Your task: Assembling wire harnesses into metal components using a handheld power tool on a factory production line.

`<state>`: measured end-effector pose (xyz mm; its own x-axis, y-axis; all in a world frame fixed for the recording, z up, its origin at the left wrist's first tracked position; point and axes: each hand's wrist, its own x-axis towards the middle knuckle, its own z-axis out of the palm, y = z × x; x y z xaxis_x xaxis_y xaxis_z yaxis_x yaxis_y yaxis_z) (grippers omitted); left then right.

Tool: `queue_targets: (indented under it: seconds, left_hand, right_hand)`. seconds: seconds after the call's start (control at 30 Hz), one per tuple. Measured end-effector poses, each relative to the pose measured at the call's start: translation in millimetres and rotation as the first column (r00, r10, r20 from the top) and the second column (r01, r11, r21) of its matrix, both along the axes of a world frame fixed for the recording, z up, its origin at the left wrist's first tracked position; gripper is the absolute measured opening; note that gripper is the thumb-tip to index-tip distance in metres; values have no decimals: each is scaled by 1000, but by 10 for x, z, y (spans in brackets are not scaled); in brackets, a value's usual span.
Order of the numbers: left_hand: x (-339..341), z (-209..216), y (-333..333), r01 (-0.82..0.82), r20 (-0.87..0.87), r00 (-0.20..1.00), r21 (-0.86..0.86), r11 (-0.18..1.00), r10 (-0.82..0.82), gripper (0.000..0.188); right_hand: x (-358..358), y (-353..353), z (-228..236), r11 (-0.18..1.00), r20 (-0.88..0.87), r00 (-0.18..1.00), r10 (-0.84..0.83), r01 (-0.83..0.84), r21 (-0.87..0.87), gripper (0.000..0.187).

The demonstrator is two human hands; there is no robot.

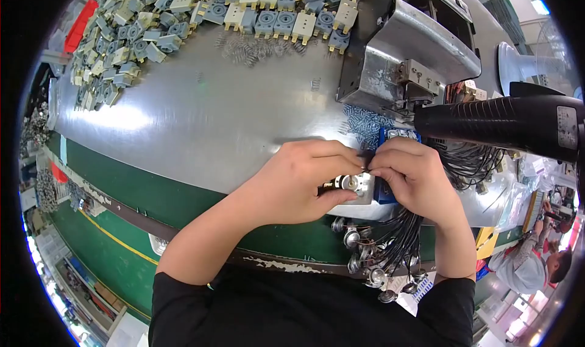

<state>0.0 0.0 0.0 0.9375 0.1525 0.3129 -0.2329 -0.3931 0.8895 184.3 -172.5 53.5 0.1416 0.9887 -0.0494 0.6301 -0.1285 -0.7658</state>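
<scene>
My left hand [308, 179] curls round a small metal-faced part [359, 185] with a round centre, thumb on its near side and fingers on its far side. Close against it, my right hand [414, 176] has its thumb and fingertips pinched together at the part's far corner. Something small and dark shows between the fingertips of both hands, too hidden to name. Beneath my right hand lies a blue fixture [384, 191]. Behind the hands is a pile of small screws [364, 123]. Black cables [405, 237] with round metal ends [351, 237] hang over the near table edge.
A black powered screwdriver [493, 124] juts in from the right. A metal feeder machine [420, 39] stands at the back right. Grey and cream switch-like housings [146, 36] heap along the far left, with loose springs [250, 49] before them. A person [524, 268] sits at far right.
</scene>
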Motion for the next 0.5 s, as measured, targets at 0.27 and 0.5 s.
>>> queue_targets:
  seconds: [0.27,0.5]
  left_hand:
    - [-27,-38,7,1,8,1000,-16,1000,-1,35]
    - [-55,-27,-18,-10,22,1000,21,1000,10,33]
  right_hand:
    - [-171,-11,38,977,184,977,-105,67,205,18]
    - [-228,2,168,945,-22,953,-302,303,123,28]
